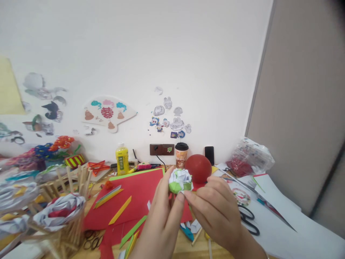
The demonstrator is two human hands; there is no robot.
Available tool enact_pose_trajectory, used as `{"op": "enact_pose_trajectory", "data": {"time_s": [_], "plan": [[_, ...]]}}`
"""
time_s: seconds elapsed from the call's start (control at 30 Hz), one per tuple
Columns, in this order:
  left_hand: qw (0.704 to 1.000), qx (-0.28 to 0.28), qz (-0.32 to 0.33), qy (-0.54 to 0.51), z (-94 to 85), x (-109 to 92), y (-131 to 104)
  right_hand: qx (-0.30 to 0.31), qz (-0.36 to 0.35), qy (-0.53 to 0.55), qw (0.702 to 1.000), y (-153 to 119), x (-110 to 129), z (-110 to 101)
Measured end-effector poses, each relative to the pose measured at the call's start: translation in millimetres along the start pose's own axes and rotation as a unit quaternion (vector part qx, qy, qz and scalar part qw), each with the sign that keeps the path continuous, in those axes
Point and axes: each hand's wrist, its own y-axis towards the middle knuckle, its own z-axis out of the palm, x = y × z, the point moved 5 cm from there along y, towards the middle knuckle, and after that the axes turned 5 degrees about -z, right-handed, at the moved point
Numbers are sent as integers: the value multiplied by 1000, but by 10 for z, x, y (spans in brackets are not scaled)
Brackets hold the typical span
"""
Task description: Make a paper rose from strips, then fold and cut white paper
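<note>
A crumpled white and green paper flower [180, 181] is held up in front of me, above the table. My left hand [165, 217] is closed around it from the left, thumb at its lower edge. From the right, my right hand [219, 212] pinches the flower's lower right edge between thumb and fingers. Beneath the hands lie a red paper sheet [140, 189] and some folded paper scraps [194, 226]. The flower's underside is hidden by my fingers.
At left stand paper flowers [59, 212] among wooden sticks [81, 183]. Near the wall are a yellow bottle [122, 160], a lidded cup [181, 158], a red balloon [198, 168] and a phone [209, 155]. Black-handled scissors [249, 219] lie on white paper [285, 226] at right.
</note>
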Motion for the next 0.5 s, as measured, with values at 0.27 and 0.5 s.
{"op": "enact_pose_trajectory", "data": {"time_s": [0.27,0.5], "plan": [[999,-37,5,-14,-32,-40,-24,35,-40,-47,997,-93,44,100],[999,6,-37,-37,-86,45,-4,-7,-44,-45,998,-118,22,80]]}}
